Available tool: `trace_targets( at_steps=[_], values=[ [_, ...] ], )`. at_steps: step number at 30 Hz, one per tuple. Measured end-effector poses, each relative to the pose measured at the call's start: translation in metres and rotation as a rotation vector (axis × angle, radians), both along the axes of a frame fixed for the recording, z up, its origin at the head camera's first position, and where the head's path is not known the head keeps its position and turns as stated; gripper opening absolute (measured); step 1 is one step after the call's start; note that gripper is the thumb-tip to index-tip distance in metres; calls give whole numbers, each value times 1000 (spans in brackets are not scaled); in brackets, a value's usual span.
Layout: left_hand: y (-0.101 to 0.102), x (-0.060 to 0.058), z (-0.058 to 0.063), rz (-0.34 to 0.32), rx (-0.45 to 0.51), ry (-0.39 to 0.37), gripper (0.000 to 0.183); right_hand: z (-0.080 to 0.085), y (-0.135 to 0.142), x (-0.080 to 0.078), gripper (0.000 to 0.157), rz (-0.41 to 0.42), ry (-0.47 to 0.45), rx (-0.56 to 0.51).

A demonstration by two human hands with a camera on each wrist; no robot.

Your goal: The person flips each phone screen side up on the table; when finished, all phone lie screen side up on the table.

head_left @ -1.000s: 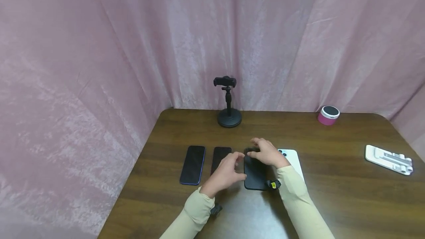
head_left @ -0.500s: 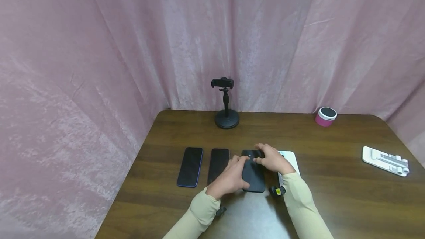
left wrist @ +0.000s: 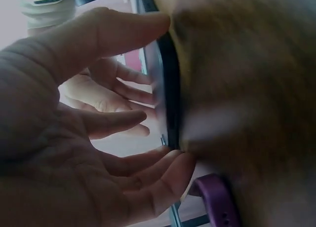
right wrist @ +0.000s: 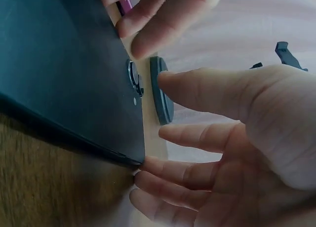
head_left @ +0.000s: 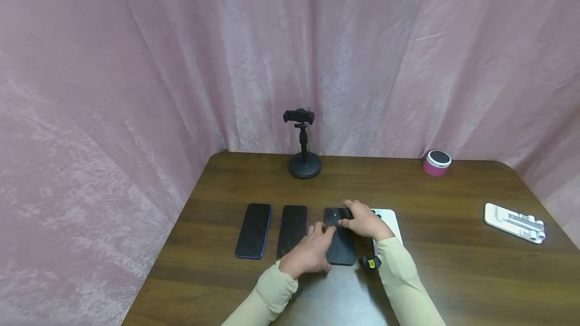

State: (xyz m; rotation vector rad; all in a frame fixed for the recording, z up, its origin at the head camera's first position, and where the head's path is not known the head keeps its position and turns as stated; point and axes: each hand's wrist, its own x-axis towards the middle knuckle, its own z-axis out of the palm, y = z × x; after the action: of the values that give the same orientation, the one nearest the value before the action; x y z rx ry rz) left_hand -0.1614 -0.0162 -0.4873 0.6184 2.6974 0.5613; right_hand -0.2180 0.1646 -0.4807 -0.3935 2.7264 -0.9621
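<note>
A black smartphone lies back up on the table between the hands. Its camera lenses are at the far end. My left hand is at its left side; in the left wrist view the thumb meets one part of the phone's edge and the outer fingers reach another. At the far right part of the phone is my right hand. One fingertip meets the corner in the right wrist view, while the thumb and index finger stand apart. Under the right hand's side, a white phone is partly covered.
Two phones lie screen up to the left, one blue-edged and one purple-edged. Behind stands a black phone stand. A pink-and-white round jar-like item and a white folded device are on the right of the table.
My left hand has come in and nearer to me along the black phone's left edge. The right hand has lowered to its far right corner. The view has shifted slightly.
</note>
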Motion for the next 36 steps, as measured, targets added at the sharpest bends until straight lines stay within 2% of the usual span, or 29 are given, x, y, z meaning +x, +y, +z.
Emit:
trace_targets(
  at_steps=[6, 11, 18, 24, 29, 36],
  values=[
    [2, 3, -2, -29, -80, 87, 84, 2, -1, -1, 47, 2, -4, 31],
    [4, 5, -1, -38, -113, 116, 79, 0, -1, -3, 44, -2, 18, 34],
    [3, 7, 0, -40, -135, 118, 79, -5, -4, -5, 46, 18, 32, 42],
    [1, 4, -2, -9, -122, 101, 80, -7, -4, -11, 42, 10, 9, -72],
    [1, 3, -3, 2, -106, 77, 80, -7, -2, -13, 39, -43, -50, -142],
    [3, 4, -2, 10, -88, 61, 80, -2, 0, -12, 36, -94, -66, -142]
  ],
)
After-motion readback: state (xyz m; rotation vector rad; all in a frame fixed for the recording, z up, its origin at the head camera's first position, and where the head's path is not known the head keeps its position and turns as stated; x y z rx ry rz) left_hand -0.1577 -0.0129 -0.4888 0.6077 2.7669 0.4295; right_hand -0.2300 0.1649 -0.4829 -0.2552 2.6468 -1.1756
